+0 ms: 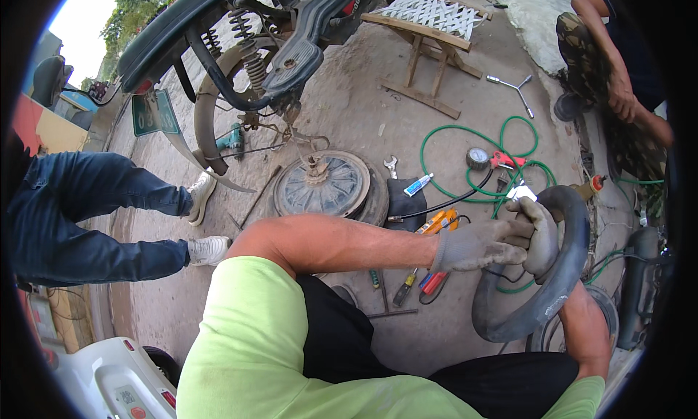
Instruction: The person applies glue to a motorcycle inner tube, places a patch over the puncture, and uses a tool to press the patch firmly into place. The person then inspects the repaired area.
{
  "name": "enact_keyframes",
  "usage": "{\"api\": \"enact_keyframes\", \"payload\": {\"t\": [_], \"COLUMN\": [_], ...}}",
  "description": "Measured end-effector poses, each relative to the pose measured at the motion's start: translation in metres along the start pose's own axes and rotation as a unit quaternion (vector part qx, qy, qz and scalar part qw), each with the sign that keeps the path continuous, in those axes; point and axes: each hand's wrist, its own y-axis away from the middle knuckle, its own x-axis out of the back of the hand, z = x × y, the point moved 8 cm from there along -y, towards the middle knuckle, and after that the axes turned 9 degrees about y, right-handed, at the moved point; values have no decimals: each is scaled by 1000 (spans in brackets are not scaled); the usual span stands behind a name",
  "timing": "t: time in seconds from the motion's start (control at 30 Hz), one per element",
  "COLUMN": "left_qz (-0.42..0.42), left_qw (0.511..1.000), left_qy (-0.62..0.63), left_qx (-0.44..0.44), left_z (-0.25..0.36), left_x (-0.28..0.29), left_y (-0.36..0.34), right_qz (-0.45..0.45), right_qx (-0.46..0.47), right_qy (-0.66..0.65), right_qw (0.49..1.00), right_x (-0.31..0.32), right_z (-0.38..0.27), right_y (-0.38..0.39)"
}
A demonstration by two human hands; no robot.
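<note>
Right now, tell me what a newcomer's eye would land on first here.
Probably the dark rubber ring at right, where the gloved left hand meets the gloved right hand. Next, the green hose looped on the ground beyond, near a round gauge. Then the motorbike at upper left, with a wheel lying below.

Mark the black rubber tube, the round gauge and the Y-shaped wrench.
Black rubber tube (576,255), head view: right side of its ring.
Round gauge (478,157), head view: dial face.
Y-shaped wrench (518,89), head view: junction of its arms.

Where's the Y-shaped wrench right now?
In the head view, the Y-shaped wrench lies at upper right, right of the folding stool and beyond the green hose.
</note>
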Motion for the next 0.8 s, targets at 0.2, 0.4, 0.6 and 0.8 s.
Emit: {"api": "enact_keyframes", "payload": {"t": [0.2, 0.4, 0.6, 0.8], "left_qz": [-11, 30, 88, 79], "left_qw": [969, 960, 928, 960], "left_qy": [-194, -106, 217, 118], "left_qx": [153, 256, 290, 240], "left_z": [16, 20, -12, 10], "left_x": [44, 71, 94, 167], "left_y": [25, 58, 86, 112], "right_qz": [68, -3, -62, -101], "right_qx": [100, 132, 106, 151], "right_qy": [119, 175, 145, 169], "right_qw": [985, 976, 982, 969], "right_x": [16, 4, -14, -6], "right_z": [-18, -17, -21, -18], "right_y": [-3, -14, -1, 2]}}
